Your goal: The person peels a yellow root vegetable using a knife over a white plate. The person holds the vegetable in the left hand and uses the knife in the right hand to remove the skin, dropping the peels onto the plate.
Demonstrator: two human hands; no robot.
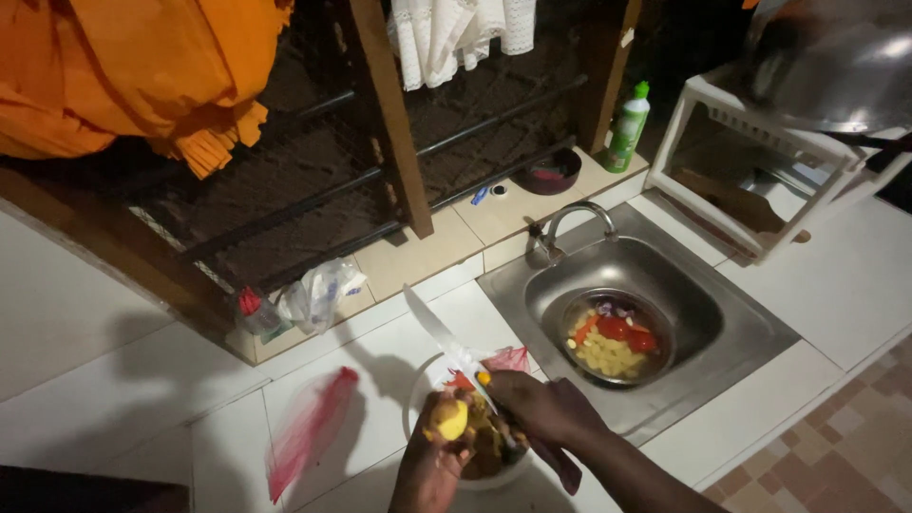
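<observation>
Both hands low over a white bowl [423,380] on the worktop [123,399]: left hand [432,465] curled around a small yellow potato [450,419], right hand [541,408] clenched on a knife [439,334], blade angled up and away. Peelings inside the bowl beneath. Red plastic bag [309,429] lying just left. Further right, steel sink [731,332] holding a metal bowl [665,356] of chopped vegetables. Green bottle [627,125] behind the tap.
</observation>
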